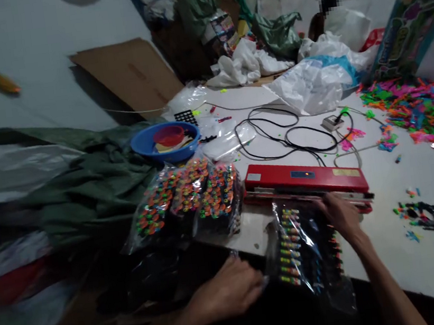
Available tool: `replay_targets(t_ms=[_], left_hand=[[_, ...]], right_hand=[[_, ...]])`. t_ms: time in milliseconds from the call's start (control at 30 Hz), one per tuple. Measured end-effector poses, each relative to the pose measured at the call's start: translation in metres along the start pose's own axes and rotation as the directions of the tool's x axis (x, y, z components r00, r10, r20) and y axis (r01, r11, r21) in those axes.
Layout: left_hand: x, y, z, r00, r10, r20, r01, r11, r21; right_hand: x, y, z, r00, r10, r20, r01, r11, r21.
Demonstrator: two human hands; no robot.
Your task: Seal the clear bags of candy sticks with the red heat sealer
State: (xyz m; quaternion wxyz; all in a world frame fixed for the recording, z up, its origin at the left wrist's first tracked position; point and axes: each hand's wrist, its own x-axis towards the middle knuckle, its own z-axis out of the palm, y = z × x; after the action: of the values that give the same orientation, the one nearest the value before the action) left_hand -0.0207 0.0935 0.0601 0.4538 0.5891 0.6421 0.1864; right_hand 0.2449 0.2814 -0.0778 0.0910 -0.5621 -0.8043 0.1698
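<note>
Here, both hands hold one clear bag of coloured pieces (304, 249) at the red sealer (305, 178).
Left hand (233, 288) pinches its lower edge, right hand (339, 215) grips the top by the sealer; best kept flat and taut. Three filled bags (189, 198) lie beyond the left hand.

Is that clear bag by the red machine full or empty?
Full: the clear bag shows rows of small colourful pieces packed inside, held by both hands at the red machine.
</note>
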Motion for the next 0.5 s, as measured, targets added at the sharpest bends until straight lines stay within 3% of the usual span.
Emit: replay_targets(t_ms=[67,133,200,233,267,300,400,500], left_hand=[[-0.034,-0.029,0.006,0.991,-0.123,0.044,0.111,0.97,0.217],[-0.046,-0.033,-0.006,0.984,-0.18,-0.002,0.167,0.908,0.385],[-0.033,-0.02,-0.034,0.96,-0.172,-0.222,0.266,0.811,0.521],[-0.019,-0.013,-0.051,0.913,-0.145,-0.382,0.357,0.738,0.572],[-0.001,-0.007,-0.069,0.847,-0.1,-0.522,0.449,0.66,0.602],[0.019,-0.004,-0.086,0.817,-0.074,-0.572,0.495,0.601,0.628],[0.072,-0.009,-0.12,0.886,-0.147,-0.44,0.445,0.54,0.715],[0.084,-0.024,-0.124,0.951,-0.138,-0.277,0.303,0.598,0.742]], right_hand=[[-0.029,0.033,0.001,0.996,0.061,0.068,-0.07,0.988,0.138],[-0.057,0.059,0.009,0.944,0.065,0.322,-0.165,0.942,0.293],[-0.082,0.065,0.019,0.867,-0.013,0.498,-0.227,0.879,0.419],[-0.092,0.061,0.023,0.853,-0.048,0.52,-0.24,0.848,0.472],[-0.101,0.053,0.026,0.863,-0.062,0.502,-0.242,0.821,0.517],[-0.109,0.043,0.027,0.886,-0.057,0.461,-0.234,0.802,0.549],[-0.121,0.012,0.021,0.926,0.004,0.377,-0.232,0.792,0.564],[-0.122,-0.014,0.001,0.948,-0.03,0.318,-0.182,0.767,0.615]])
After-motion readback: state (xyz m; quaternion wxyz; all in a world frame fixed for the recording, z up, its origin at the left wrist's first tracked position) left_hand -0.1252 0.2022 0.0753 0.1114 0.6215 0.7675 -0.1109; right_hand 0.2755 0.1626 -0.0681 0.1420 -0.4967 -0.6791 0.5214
